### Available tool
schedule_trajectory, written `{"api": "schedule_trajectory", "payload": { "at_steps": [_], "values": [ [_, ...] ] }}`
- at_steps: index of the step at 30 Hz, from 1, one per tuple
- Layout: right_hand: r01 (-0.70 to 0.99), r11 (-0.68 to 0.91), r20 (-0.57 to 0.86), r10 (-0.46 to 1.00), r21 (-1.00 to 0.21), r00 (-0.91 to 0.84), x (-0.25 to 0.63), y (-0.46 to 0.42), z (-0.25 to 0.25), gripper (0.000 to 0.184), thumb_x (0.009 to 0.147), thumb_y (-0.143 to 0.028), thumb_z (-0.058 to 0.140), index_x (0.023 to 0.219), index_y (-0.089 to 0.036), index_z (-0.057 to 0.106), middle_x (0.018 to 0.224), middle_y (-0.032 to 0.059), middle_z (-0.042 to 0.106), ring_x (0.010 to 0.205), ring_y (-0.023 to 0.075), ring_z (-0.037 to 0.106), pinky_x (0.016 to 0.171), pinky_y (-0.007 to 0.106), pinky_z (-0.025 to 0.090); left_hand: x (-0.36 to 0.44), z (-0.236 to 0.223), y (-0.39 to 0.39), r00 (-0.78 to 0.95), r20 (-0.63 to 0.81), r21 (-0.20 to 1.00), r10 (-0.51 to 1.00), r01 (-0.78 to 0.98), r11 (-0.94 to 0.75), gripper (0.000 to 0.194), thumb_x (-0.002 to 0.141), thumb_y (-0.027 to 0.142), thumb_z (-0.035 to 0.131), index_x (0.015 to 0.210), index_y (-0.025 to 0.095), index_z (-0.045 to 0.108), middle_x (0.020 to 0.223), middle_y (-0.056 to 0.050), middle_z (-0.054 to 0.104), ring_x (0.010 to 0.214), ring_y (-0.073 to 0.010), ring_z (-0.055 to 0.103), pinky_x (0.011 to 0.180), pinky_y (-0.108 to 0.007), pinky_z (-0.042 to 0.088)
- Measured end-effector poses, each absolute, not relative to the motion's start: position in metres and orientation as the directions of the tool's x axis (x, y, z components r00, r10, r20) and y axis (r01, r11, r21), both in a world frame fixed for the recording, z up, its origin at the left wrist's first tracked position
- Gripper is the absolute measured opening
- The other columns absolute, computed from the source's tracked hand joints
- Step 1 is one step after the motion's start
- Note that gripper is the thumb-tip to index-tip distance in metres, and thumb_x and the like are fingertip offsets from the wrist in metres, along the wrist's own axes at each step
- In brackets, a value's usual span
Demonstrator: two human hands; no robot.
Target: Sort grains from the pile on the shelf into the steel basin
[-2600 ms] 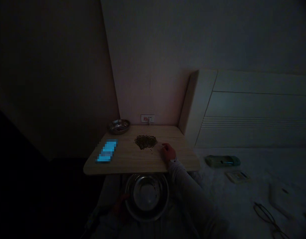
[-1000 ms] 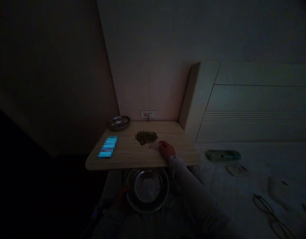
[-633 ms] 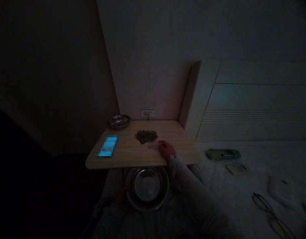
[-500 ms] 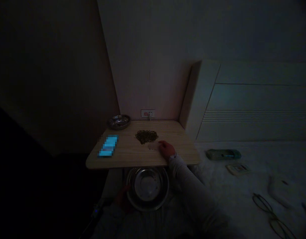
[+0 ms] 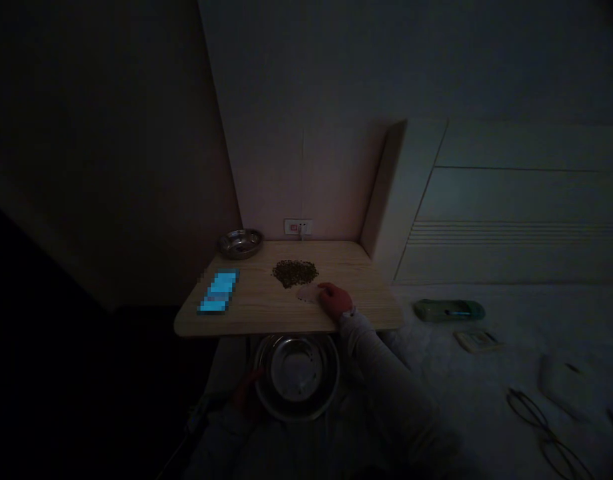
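Note:
A heap of small dark grains (image 5: 295, 273) lies on the light wooden table (image 5: 266, 320). Close to its near edge, my right hand (image 5: 335, 301) is closed with its fingers curled, holding a pale, thin, flat piece (image 5: 308, 292) against the tabletop; its exact kind is too dim to tell. Below the table's front edge is a wide metal basin (image 5: 332, 393), with a few dark specks inside. My left hand (image 5: 246, 390) grips the basin's left rim, its fingers partly lost in shadow.
A small metal bowl (image 5: 240, 244) stands at the table's back left, behind a lit phone (image 5: 219, 292). A plug sits in the wall socket (image 5: 298, 227). On the bed at right lie a green bottle (image 5: 449, 311), a small flat packet (image 5: 477, 341) and eyeglasses (image 5: 529, 408).
The view has shifted very slightly. Both hands, the pale flat piece, the grains and the basin stay practically where they were.

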State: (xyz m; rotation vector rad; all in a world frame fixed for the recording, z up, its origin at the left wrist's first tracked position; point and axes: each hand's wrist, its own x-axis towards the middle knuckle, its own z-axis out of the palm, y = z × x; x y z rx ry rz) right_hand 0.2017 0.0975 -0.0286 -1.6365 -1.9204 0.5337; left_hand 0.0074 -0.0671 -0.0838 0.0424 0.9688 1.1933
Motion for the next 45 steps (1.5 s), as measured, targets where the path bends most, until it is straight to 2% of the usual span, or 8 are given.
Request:
{"api": "schedule_trajectory", "payload": {
  "at_steps": [4,13,22,31,35,39,42,45],
  "values": [
    [0.768,0.154,0.139,0.987,-0.622,-0.086,0.202,0.096,-0.028,0.032,0.069,-0.028,0.040,0.096,-0.023,0.057,0.067,0.0001,0.059,0.062,0.0123,0.050,0.058,0.022,0.036,0.006,-0.090,-0.066,0.037,-0.605,0.502,0.795,-0.758,0.417,0.016,0.064,0.013,0.051,0.053,0.017,0.062,0.062,-0.005,0.067,0.096,-0.0253,0.052,0.089,-0.035,0.032],
    [0.775,0.167,0.149,0.984,-0.610,-0.095,0.202,0.099,-0.030,0.032,0.069,-0.027,0.040,0.095,-0.024,0.057,0.067,-0.0002,0.059,0.062,0.0123,0.051,0.059,0.022,0.036,0.009,-0.085,-0.067,0.018,-0.625,0.515,0.781,-0.742,0.429,0.021,0.063,0.011,0.048,0.046,0.019,0.058,0.055,-0.006,0.065,0.088,-0.0250,0.056,0.089,-0.038,0.032],
    [0.763,0.179,0.151,0.983,-0.621,-0.108,0.202,0.098,-0.031,0.032,0.069,-0.027,0.041,0.096,-0.024,0.057,0.069,0.0002,0.060,0.064,0.0122,0.052,0.059,0.021,0.036,0.011,-0.062,-0.076,-0.029,-0.590,0.576,0.807,-0.716,0.396,0.020,0.055,0.005,0.051,0.045,0.022,0.057,0.058,-0.006,0.065,0.103,-0.0270,0.046,0.092,-0.037,0.029],
    [0.762,0.196,0.142,0.980,-0.617,-0.137,0.202,0.091,-0.027,0.032,0.069,-0.026,0.041,0.096,-0.023,0.057,0.070,0.0007,0.061,0.063,0.0122,0.052,0.059,0.022,0.037,0.013,-0.065,-0.068,0.054,-0.634,0.496,0.772,-0.737,0.459,0.021,0.062,0.009,0.048,0.047,0.016,0.061,0.057,-0.006,0.066,0.071,-0.0231,0.061,0.087,-0.036,0.035],
    [0.764,0.189,0.131,0.982,-0.617,-0.138,0.201,0.089,-0.024,0.032,0.069,-0.025,0.042,0.097,-0.022,0.057,0.071,0.0006,0.061,0.065,0.0119,0.052,0.061,0.021,0.037,0.007,-0.074,-0.071,0.043,-0.594,0.528,0.803,-0.733,0.430,0.022,0.061,0.010,0.050,0.045,0.021,0.059,0.058,-0.004,0.066,0.087,-0.0257,0.057,0.090,-0.037,0.032],
    [0.771,0.195,0.132,0.981,-0.606,-0.143,0.201,0.089,-0.023,0.032,0.069,-0.025,0.042,0.097,-0.022,0.057,0.070,0.0007,0.061,0.065,0.0121,0.052,0.061,0.021,0.037,0.003,-0.082,-0.073,-0.007,-0.572,0.552,0.820,-0.744,0.378,0.027,0.057,0.002,0.049,0.049,0.024,0.060,0.059,0.000,0.066,0.099,-0.0216,0.050,0.093,-0.031,0.029],
    [0.766,0.211,0.150,0.977,-0.607,-0.150,0.201,0.088,-0.024,0.032,0.070,-0.026,0.041,0.097,-0.022,0.057,0.069,0.0008,0.061,0.063,0.0124,0.052,0.060,0.022,0.037,0.006,-0.082,-0.071,0.050,-0.581,0.519,0.813,-0.747,0.416,0.016,0.061,0.011,0.051,0.054,0.019,0.063,0.064,-0.006,0.067,0.098,-0.0269,0.051,0.091,-0.038,0.032],
    [0.763,0.217,0.160,0.976,-0.609,-0.150,0.201,0.089,-0.026,0.032,0.070,-0.026,0.041,0.097,-0.022,0.057,0.069,0.0002,0.061,0.062,0.0117,0.051,0.060,0.021,0.037,0.009,-0.077,-0.067,0.075,-0.589,0.505,0.805,-0.743,0.439,0.016,0.063,0.015,0.050,0.054,0.017,0.064,0.063,-0.007,0.067,0.092,-0.0273,0.054,0.090,-0.039,0.032]
  ]
}}
